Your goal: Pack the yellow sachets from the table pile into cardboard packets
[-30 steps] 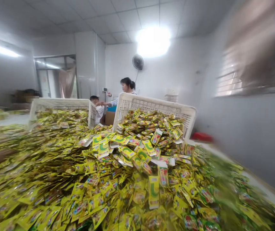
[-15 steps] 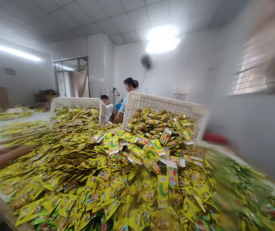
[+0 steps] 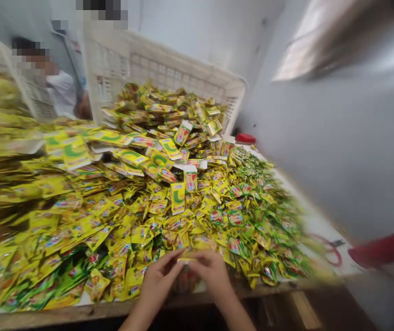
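While low, LH (image 3: 158, 279) opp. RH (image 3: 214, 276)

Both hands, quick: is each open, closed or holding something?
Left hand: closed, holding a small yellow item.
Right hand: closed, holding the same item's other side.

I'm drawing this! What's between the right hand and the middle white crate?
Head view: yellow packets, then small boxes, lie between the right hand and white crate.

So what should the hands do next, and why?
Maybe gently tilt the small yellow piece to see its face: the left hand and right hand seem to pinch it, and only a thin strip shows between them.
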The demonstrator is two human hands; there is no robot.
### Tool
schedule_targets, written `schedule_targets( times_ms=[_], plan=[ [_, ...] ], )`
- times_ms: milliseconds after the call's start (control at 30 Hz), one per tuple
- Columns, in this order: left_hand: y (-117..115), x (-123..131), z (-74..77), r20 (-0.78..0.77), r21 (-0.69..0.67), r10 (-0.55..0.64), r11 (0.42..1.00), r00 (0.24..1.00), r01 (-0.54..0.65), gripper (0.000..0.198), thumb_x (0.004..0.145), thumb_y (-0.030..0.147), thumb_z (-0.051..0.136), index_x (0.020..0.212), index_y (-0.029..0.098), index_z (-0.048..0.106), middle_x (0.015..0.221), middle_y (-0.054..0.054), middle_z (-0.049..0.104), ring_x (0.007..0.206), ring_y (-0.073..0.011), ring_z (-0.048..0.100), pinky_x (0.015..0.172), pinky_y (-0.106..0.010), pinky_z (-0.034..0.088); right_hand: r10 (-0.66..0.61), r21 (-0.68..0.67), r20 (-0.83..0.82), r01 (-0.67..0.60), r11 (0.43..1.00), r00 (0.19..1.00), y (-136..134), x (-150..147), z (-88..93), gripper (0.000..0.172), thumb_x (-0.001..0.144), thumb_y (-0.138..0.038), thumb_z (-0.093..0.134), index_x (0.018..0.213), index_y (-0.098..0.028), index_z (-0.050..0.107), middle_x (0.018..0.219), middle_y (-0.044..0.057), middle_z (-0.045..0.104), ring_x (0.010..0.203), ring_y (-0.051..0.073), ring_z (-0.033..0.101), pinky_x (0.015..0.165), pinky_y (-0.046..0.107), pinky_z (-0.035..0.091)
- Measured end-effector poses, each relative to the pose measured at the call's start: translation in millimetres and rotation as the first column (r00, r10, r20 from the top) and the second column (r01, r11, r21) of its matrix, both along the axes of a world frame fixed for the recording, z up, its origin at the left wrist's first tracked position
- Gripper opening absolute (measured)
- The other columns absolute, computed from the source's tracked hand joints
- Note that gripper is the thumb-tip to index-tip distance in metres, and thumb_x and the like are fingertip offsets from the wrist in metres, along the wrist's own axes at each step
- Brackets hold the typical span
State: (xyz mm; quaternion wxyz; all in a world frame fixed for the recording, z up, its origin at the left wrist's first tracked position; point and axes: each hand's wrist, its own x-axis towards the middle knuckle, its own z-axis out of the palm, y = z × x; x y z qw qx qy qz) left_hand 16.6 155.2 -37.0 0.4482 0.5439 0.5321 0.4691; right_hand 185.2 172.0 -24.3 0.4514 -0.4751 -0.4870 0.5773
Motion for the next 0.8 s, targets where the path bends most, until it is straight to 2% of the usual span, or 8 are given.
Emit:
schedule_targets(
  times_ms=[133,267,433,567,633,700,733,800],
  plan=[
    [4.0,-3.9,-0.7,-0.161,0.172,-0.054,0.982,0.985,0.082,0.018,0.084,0.033,0.065,0.094,0.025,0.076,0.098,-0.005,0.076,0.096,-0.0225,0.069,0.09,-0.035,0.054,-0.052,0.089,0.007,0.051,0.995,0.999,-3.9,3.5,-3.5,0.025,0.068,-0.043,0.078,0.076,-0.019,0.077,0.072,0.004,0.07,0.054,0.016,0.063,0.051,0.027,0.054],
    [4.5,-6.4,-4.1,-0.253,0.326,-0.065,0.934,0.965,0.148,0.015,0.085,0.026,0.064,0.095,0.026,0.075,0.095,-0.004,0.076,0.095,-0.0207,0.069,0.09,-0.034,0.054,-0.036,0.245,0.082,0.015,0.969,0.996,-6.7,10.2,-4.0,0.016,0.078,-0.035,0.071,0.083,-0.021,0.077,0.083,0.006,0.07,0.067,0.018,0.065,0.061,0.029,0.056],
    [-0.8,-16.3,-29.4,-0.33,0.382,-0.133,0.886,0.935,0.261,0.021,0.082,0.019,0.067,0.102,0.027,0.072,0.109,-0.004,0.073,0.102,-0.0212,0.067,0.091,-0.033,0.055,-0.082,0.555,0.246,-0.07,0.829,0.966,-24.8,9.8,-14.0,0.019,0.089,-0.021,0.057,0.102,-0.023,0.071,0.099,0.008,0.066,0.095,0.02,0.063,0.086,0.033,0.052],
    [-5.3,-9.2,-44.9,-0.33,0.441,-0.165,0.843,0.929,0.307,0.025,0.084,0.018,0.064,0.107,0.027,0.069,0.11,-0.005,0.072,0.102,-0.0207,0.068,0.088,-0.031,0.056,-0.115,0.613,0.36,-0.142,0.777,0.926,-39.8,16.7,-19.7,0.028,0.09,-0.018,0.054,0.115,-0.024,0.064,0.116,0.009,0.059,0.098,0.018,0.061,0.087,0.03,0.051],
    [-2.4,0.1,-37.2,-0.337,0.398,-0.114,0.882,0.935,0.251,0.021,0.084,0.023,0.064,0.105,0.026,0.069,0.107,-0.005,0.073,0.1,-0.0213,0.068,0.09,-0.032,0.055,-0.196,0.611,0.432,-0.126,0.782,0.881,-35.1,32.4,-12.4,0.029,0.091,-0.016,0.05,0.115,-0.025,0.064,0.114,0.009,0.059,0.098,0.018,0.06,0.087,0.03,0.051],
    [4.6,3.8,-18.3,-0.298,0.312,-0.007,0.944,0.955,0.104,0.025,0.085,0.031,0.064,0.108,0.024,0.067,0.107,-0.005,0.072,0.099,-0.0218,0.068,0.088,-0.032,0.055,-0.36,0.625,0.513,-0.052,0.779,0.779,-19.2,56.5,-0.7,0.03,0.093,-0.013,0.045,0.113,-0.024,0.064,0.108,0.009,0.061,0.101,0.021,0.057,0.09,0.034,0.048],
    [8.3,0.7,-6.1,-0.256,0.265,0.068,0.964,0.964,0.002,0.029,0.085,0.034,0.063,0.113,0.024,0.064,0.108,-0.005,0.071,0.098,-0.0215,0.068,0.085,-0.031,0.056,-0.443,0.618,0.575,-0.011,0.786,0.689,-8.5,69.9,5.1,0.031,0.093,-0.012,0.044,0.114,-0.022,0.064,0.107,0.01,0.061,0.102,0.022,0.056,0.09,0.036,0.047],
    [11.8,-18.8,20.1,-0.18,0.202,0.257,0.954,0.949,-0.22,0.039,0.086,0.039,0.061,0.122,0.023,0.059,0.105,-0.004,0.07,0.089,-0.0191,0.068,0.076,-0.027,0.056,-0.458,0.54,0.759,-0.053,0.84,0.463,13.3,95.4,13.9,0.028,0.087,-0.012,0.054,0.111,-0.021,0.066,0.105,0.011,0.062,0.101,0.027,0.053,0.088,0.041,0.046]
  ],
)
